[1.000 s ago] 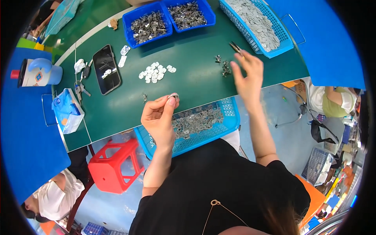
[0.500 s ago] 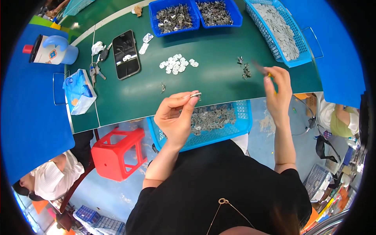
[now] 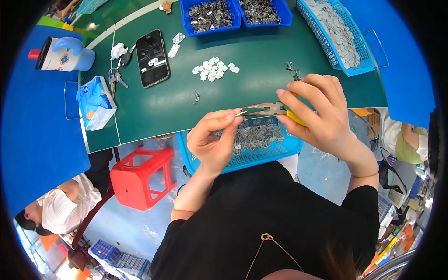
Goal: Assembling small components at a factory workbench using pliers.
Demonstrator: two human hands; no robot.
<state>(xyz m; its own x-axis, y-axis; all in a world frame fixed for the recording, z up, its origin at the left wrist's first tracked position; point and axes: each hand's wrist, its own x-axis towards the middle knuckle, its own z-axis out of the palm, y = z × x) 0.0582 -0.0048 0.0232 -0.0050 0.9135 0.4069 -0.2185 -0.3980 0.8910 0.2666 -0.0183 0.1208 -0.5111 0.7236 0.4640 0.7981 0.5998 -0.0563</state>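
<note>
Between thumb and forefinger, my left hand (image 3: pixel 213 135) pinches a small flat whitish piece (image 3: pixel 241 113); its exact kind is too small to make out. My right hand (image 3: pixel 322 109) is wrapped round yellow-handled pliers (image 3: pixel 270 109). Their jaws are spread and their tips are at the small piece. Beyond my hands, a group of small white plates (image 3: pixel 215 69) lies on the green table (image 3: pixel 182 109). A few small metal parts (image 3: pixel 296 73) lie just past the pliers, and another metal bit (image 3: pixel 196 97) lies beyond my left hand. Below them is a light-blue basket (image 3: pixel 242 163) of finished-looking metal pieces.
Two blue bins (image 3: pixel 210 32) of metal parts stand at the back. A light-blue basket (image 3: pixel 366 65) of flat pieces is at the far right. A phone (image 3: pixel 153 77), keys (image 3: pixel 115 79), tissue pack (image 3: pixel 96 103) and cup (image 3: pixel 65 58) are left. A red stool (image 3: pixel 128 184) stands below; people sit at both sides.
My right hand has brought the pliers left and down, so their tips now meet the small piece. My left hand keeps its pinch, nearly in place.
</note>
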